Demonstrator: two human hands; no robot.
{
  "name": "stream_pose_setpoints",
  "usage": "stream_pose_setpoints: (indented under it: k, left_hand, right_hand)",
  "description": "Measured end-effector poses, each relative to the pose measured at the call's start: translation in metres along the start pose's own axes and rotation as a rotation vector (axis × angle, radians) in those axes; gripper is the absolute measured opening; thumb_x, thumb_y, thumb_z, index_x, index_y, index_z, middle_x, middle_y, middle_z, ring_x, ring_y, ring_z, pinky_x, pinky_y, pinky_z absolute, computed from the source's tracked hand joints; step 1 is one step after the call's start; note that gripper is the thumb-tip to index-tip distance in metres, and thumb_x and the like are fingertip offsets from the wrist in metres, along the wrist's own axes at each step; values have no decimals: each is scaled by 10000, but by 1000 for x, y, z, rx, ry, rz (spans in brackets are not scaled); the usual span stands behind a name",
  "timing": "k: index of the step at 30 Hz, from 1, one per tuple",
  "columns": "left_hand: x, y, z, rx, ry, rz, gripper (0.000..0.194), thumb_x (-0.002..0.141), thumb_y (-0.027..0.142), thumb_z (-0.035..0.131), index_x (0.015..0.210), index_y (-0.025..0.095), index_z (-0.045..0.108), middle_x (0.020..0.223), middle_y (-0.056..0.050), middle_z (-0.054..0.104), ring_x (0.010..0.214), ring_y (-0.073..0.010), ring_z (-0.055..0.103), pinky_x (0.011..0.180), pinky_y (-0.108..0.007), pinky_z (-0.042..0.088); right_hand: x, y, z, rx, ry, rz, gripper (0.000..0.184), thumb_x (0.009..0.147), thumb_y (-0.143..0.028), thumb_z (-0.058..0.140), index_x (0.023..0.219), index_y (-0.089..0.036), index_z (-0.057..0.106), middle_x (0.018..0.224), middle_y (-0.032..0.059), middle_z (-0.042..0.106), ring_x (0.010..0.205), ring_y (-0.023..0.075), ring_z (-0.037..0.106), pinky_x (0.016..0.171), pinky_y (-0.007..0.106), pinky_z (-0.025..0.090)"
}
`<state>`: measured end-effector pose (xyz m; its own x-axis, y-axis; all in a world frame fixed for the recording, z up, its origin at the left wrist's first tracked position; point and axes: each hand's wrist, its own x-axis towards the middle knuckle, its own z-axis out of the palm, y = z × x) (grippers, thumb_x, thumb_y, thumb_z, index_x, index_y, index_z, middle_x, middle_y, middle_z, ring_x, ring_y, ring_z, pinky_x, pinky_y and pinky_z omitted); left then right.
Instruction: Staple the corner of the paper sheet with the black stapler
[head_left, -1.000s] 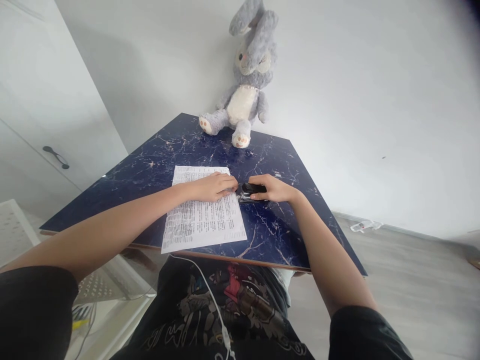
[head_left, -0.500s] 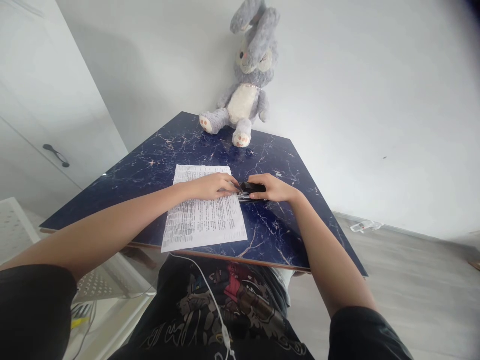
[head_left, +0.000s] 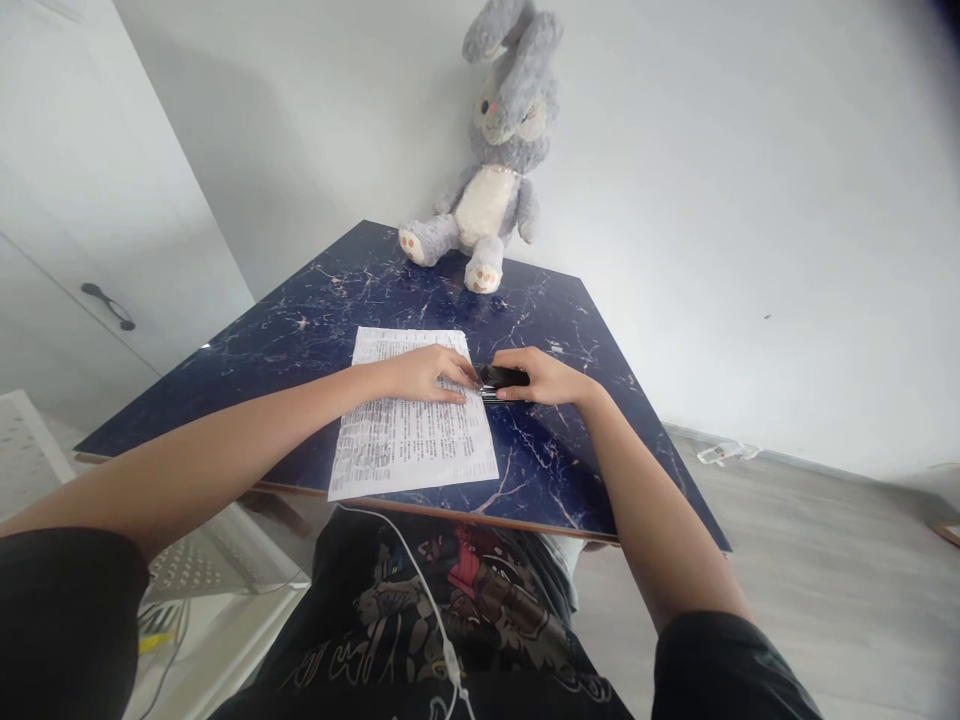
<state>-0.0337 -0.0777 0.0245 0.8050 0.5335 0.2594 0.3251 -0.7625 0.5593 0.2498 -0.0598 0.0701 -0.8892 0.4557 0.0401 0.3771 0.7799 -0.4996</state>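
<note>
A printed sheet of paper [head_left: 409,435] lies on the dark blue marbled table [head_left: 322,310]. My left hand [head_left: 427,372] rests flat on the sheet near its right edge, fingers stretched toward the stapler. A black stapler [head_left: 499,380] sits at that right edge of the paper. My right hand [head_left: 544,377] is closed over the stapler, pressing down on it from the right. The stapler's jaw meets the paper's edge, and its rear is hidden under my fingers.
A grey plush rabbit [head_left: 491,170] sits at the table's far edge against the white wall. A white cabinet door with a dark handle [head_left: 109,305] is to the left. A white cable [head_left: 420,590] hangs over my lap. A small object [head_left: 724,452] lies on the floor right.
The stapler looks pressed lower under my right hand than a second ago. My left fingers have crept closer to it. The view shifted slightly.
</note>
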Motion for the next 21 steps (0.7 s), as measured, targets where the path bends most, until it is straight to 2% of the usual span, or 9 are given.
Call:
stream_pose_setpoints:
  k: [3,5,7,8,12,15,18,21]
  left_hand:
    - [1,3,1,-37,-13,13,262,959,417,713,1190,360,823,1319,-64,754,1168,-264,712,1005,-425,545]
    - [2,3,2,-51,-22,16,275,964,403,703,1212,354,810,1312,-60,758,1179,-260,712,1023,-418,538]
    - [2,2,2,-40,-12,-5,302,953,402,713,1236,332,791,1297,-63,764,1186,-266,710,1040,-421,529]
    - [2,1,3,-25,0,-27,322,940,409,727,1244,316,781,1280,-70,769,1174,-273,713,1033,-424,529]
    - [2,-1,5,33,59,-108,393,872,447,793,1211,252,749,1179,-90,782,1066,-288,727,941,-412,532]
    - [2,0,5,51,55,-109,365,871,463,787,1155,239,739,1119,-83,781,1016,-278,724,904,-390,517]
    - [1,2,3,70,49,-119,414,896,492,759,1229,249,714,1219,-98,758,1077,-278,709,927,-381,510]
    - [-2,1,-2,87,28,-100,387,919,506,736,1213,256,731,1366,-112,696,1205,-284,667,1015,-393,493]
  right_hand:
    - [3,-4,3,43,71,-6,403,979,-596,632,1012,-194,621,1017,56,637,902,202,570,820,335,426]
    - [7,-8,9,92,203,39,474,1063,-640,435,1089,-203,616,1099,78,640,977,216,580,883,351,448]
    - [13,-13,17,54,289,119,510,1119,-584,249,1079,-209,593,1082,80,629,977,216,575,916,362,456]
    - [16,-16,22,-17,287,162,498,1131,-535,214,1055,-209,583,1057,81,622,960,217,571,918,366,456]
    - [30,-30,41,-449,152,306,377,1120,-370,280,1045,-186,601,1078,134,629,998,268,573,890,393,438]
    - [37,-36,47,-577,143,361,345,1108,-345,335,1096,-158,624,1152,193,645,1074,321,583,883,410,425]
    - [31,-33,36,-389,130,311,338,1114,-427,379,1092,-184,613,1125,158,675,1015,293,614,849,381,432]
    - [11,-17,11,-112,-38,162,315,1031,-537,573,1036,-225,609,977,53,696,825,217,606,746,330,429]
